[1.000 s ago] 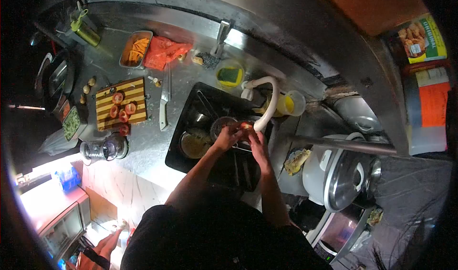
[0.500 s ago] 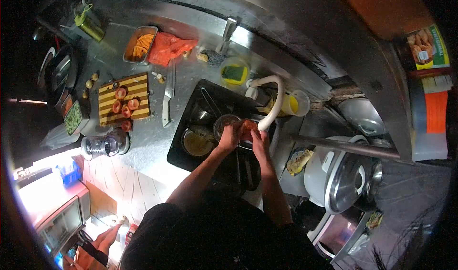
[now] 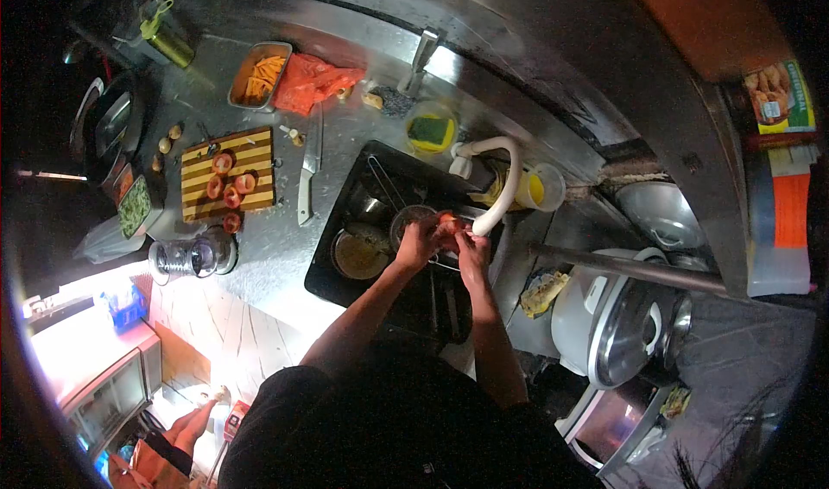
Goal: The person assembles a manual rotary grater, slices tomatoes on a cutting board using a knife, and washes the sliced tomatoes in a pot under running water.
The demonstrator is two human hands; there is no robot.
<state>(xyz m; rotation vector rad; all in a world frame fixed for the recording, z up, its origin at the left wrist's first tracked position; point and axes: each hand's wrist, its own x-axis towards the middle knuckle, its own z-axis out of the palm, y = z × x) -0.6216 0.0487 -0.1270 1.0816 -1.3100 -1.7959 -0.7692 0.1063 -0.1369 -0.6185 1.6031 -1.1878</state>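
Over the black sink (image 3: 325, 289), my left hand (image 3: 418, 242) and my right hand (image 3: 472, 256) are both closed around a red tomato (image 3: 447, 224), whose lower part my fingers hide. They hold it right by the outlet of the white curved faucet (image 3: 515, 171). Just left of my left hand lies a round mesh strainer (image 3: 402, 221), its handle reaching up to the sink's rim. A pan with cloudy liquid (image 3: 358, 258) sits in the sink's left part. Hollowed tomato pieces (image 3: 231, 196) rest on a striped cutting board (image 3: 197, 200) on the counter.
A white-handled knife (image 3: 306, 194) lies between board and sink. Behind are a metal container with orange strips (image 3: 263, 76), a red plastic bag (image 3: 313, 85) and a sponge in a tub (image 3: 429, 131). A rice cooker (image 3: 587, 316) stands right. Another person's arm (image 3: 192, 424) shows lower left.
The tomato has turned slightly in my fingers, and both hands stay at nearly the same place by the faucet. The whole view has shifted a little.
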